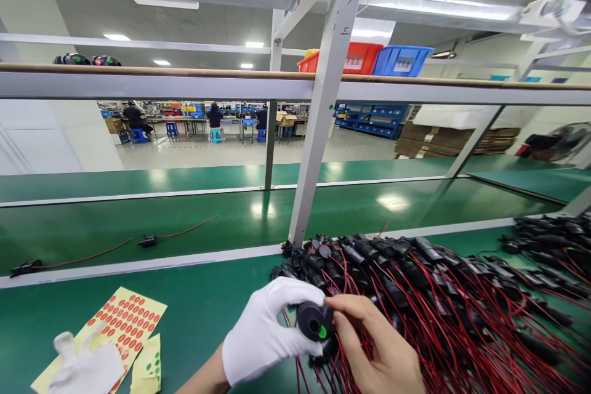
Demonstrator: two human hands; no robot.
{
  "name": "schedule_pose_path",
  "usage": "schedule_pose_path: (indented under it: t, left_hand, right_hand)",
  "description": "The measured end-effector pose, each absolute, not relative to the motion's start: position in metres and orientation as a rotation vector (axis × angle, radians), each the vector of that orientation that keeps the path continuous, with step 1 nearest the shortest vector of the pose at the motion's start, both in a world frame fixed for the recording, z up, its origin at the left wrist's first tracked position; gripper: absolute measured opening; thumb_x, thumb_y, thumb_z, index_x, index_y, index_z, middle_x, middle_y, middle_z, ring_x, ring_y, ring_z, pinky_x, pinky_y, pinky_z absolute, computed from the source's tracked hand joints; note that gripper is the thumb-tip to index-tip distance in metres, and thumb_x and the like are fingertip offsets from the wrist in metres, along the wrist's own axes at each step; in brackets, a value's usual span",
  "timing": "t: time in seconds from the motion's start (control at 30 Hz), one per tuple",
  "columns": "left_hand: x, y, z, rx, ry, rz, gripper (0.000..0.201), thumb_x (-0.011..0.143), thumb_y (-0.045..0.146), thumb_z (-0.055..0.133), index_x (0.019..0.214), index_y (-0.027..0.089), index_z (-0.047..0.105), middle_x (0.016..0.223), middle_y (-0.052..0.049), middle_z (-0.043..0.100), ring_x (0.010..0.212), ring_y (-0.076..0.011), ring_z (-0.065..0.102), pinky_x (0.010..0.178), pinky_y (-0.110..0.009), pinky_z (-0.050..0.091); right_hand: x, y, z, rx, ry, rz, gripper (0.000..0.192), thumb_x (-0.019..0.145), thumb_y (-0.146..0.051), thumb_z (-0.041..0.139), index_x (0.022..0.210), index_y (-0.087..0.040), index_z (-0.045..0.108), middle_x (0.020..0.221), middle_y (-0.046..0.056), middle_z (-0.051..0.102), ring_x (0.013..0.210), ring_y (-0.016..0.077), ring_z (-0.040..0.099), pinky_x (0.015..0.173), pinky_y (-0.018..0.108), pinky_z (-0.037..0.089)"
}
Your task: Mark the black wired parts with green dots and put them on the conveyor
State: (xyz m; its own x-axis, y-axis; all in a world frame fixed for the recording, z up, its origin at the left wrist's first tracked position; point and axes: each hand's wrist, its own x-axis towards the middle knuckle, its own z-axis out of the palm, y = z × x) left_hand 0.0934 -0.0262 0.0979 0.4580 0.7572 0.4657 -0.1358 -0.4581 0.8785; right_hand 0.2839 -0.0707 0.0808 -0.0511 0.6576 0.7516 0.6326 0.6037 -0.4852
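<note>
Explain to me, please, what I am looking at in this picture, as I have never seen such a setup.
There is no robot here: a camera worn on a person's head looks forward and down at their own hands. The left hand, in a white glove, holds a round black part with a green dot. The bare right hand has its fingertips at the part's edge; whether they grip it is hard to tell. On the green bench, a pile of black parts with red wires lies to the right. To the left are a yellow sheet with red ovals, partly covered by another white glove, and a smaller sheet with green dots.
</note>
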Motion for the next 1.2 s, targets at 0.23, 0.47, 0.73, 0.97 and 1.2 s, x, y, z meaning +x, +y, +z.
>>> schedule_pose_path:
  t: [0.23, 0.47, 0.73, 0.97, 1.2]
  left_hand:
    - [0.098, -0.031, 0.108, 2.137, 0.434, 1.363, 0.029, 0.086, 0.032, 0.075, 0.113, 0.024, 0.070, 0.105, -0.007, 0.075, 0.100, -0.0193, 0.068, 0.095, -0.029, 0.050]
    - [0.101, -0.039, 0.098, 2.436, 0.646, 1.431, 0.041, 0.096, 0.041, 0.057, 0.135, 0.027, 0.056, 0.107, -0.009, 0.074, 0.091, -0.0220, 0.068, 0.082, -0.033, 0.048]
    - [0.102, -0.016, 0.095, 0.827, 0.654, 0.928, 0.028, 0.086, 0.034, 0.073, 0.094, 0.006, 0.071, 0.087, -0.013, 0.070, 0.071, -0.0210, 0.066, 0.067, -0.033, 0.053]
    - [0.050, 0.132, 0.092, 0.252, 0.699, 1.415, 0.026, 0.100, 0.035, 0.054, 0.115, 0.014, 0.061, 0.104, -0.006, 0.066, 0.085, -0.0153, 0.066, 0.075, -0.032, 0.058]
    - [0.018, 0.161, 0.079, 0.207, 0.898, 1.439, 0.036, 0.096, 0.034, 0.061, 0.128, 0.017, 0.059, 0.127, -0.010, 0.062, 0.108, -0.0231, 0.064, 0.091, -0.043, 0.056]
  right_hand:
    - [0.289, -0.081, 0.089, -0.977, -1.724, 0.117, 0.026, 0.093, -0.037, 0.066, 0.117, -0.026, 0.063, 0.092, 0.003, 0.071, 0.072, 0.0168, 0.070, 0.066, 0.023, 0.060]
    - [0.272, -0.083, 0.084, -1.077, -1.541, 0.467, 0.028, 0.086, -0.039, 0.073, 0.111, -0.027, 0.067, 0.100, 0.005, 0.073, 0.088, 0.0216, 0.072, 0.079, 0.028, 0.059]
    - [0.277, -0.069, 0.084, -1.037, -1.281, 1.074, 0.055, 0.085, -0.072, 0.061, 0.104, -0.021, 0.066, 0.084, 0.006, 0.069, 0.067, 0.0177, 0.064, 0.058, 0.027, 0.052]
    - [0.310, -0.072, 0.072, -1.383, -1.377, 0.853, 0.043, 0.090, -0.063, 0.057, 0.095, -0.022, 0.068, 0.080, 0.004, 0.070, 0.069, 0.0181, 0.066, 0.063, 0.025, 0.054]
    - [0.337, -0.058, 0.060, -1.543, -1.752, 0.298, 0.040, 0.100, -0.055, 0.044, 0.085, -0.023, 0.066, 0.069, 0.000, 0.068, 0.056, 0.0146, 0.065, 0.053, 0.021, 0.053]
